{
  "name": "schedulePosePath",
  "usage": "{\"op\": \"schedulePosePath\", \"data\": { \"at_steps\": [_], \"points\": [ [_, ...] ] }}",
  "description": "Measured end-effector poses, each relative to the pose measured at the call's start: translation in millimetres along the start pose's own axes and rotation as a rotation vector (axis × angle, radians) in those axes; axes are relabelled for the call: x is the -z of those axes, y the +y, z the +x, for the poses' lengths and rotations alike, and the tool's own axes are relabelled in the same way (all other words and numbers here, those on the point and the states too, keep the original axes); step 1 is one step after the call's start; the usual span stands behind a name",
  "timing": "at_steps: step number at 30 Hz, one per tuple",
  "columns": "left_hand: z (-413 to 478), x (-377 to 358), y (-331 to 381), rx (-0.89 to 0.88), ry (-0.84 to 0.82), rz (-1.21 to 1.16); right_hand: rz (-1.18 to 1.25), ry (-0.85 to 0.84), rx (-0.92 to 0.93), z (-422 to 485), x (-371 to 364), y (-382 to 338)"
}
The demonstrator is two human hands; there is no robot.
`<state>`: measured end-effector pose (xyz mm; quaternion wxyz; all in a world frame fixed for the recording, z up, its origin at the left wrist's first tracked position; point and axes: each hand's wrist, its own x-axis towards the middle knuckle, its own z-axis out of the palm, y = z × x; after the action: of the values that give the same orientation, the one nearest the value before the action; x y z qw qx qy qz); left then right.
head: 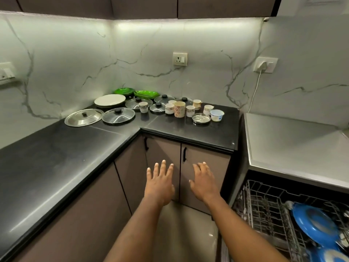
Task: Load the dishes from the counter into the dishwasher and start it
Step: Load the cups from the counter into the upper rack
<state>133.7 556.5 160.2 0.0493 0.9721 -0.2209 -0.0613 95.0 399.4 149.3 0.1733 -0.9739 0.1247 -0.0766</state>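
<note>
Dishes crowd the far corner of the black counter (pixel 56 152): a steel lid (pixel 83 117), several glass lids such as one (pixel 118 115) beside it, a white plate stack (pixel 110 100), green plates (pixel 145 93), several patterned cups around a tall mug (pixel 179 109), a small steel dish (pixel 201 118) and a white tub (pixel 217 115). The dishwasher's wire rack (pixel 264 208) is pulled out at the lower right and holds blue plates (pixel 315 225). My left hand (pixel 159 185) and my right hand (pixel 204 183) hover in front of the cabinet doors, fingers straight, holding nothing.
Grey cabinet doors with black handles (pixel 184 154) stand under the counter corner. A grey worktop (pixel 294 148) lies above the dishwasher. A white cable (pixel 255 91) hangs from a wall plug at the right. A socket (pixel 180 59) sits on the marble wall.
</note>
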Motion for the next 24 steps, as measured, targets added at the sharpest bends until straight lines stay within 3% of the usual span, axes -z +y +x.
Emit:
{"op": "schedulePosePath", "data": {
  "at_steps": [24],
  "points": [
    [275.1, 4.1, -32.5, 0.007, -0.132, -0.014, 0.089, -0.069, -0.096, 274.6, -46.1, 40.5]
  ]
}}
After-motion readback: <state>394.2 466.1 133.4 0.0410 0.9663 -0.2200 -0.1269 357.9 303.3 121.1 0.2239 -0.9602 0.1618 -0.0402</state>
